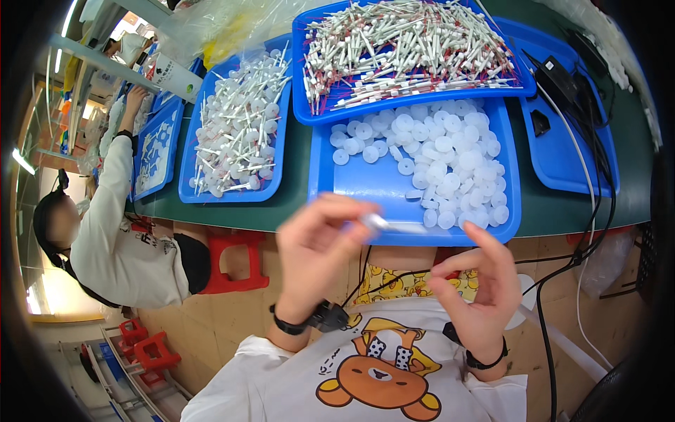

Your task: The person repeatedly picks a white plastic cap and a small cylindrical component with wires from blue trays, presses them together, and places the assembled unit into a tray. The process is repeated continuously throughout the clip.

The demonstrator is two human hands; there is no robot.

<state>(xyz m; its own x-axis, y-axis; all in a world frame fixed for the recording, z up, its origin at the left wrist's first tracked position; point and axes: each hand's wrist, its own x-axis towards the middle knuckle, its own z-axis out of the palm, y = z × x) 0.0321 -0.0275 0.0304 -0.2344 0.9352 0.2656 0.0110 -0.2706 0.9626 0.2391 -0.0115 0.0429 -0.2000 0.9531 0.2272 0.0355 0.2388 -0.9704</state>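
In front of the blue tray's near edge, my left hand (325, 243) pinches a small white stick piece (404, 228) with a pale cap at its base. It points to the right and is blurred by motion. My right hand (481, 290) is to the right of the stick's tip, apart from it, thumb and fingers spread and nothing between them. Beyond both hands lies a blue tray (358, 184) with many translucent white discs (450, 155) heaped toward its right. A second blue tray (422, 103) overlaps its far side, piled with white sticks (401, 42) with red wires.
Left of these stands a blue tray (188, 184) of discs fitted with sticks (235, 133). At right, another blue tray (562, 172) carries a black adapter (559, 79) and cables that hang off the green table (292, 169). A co-worker (126, 239) reaches over a tray at far left, near a red stool (238, 264).
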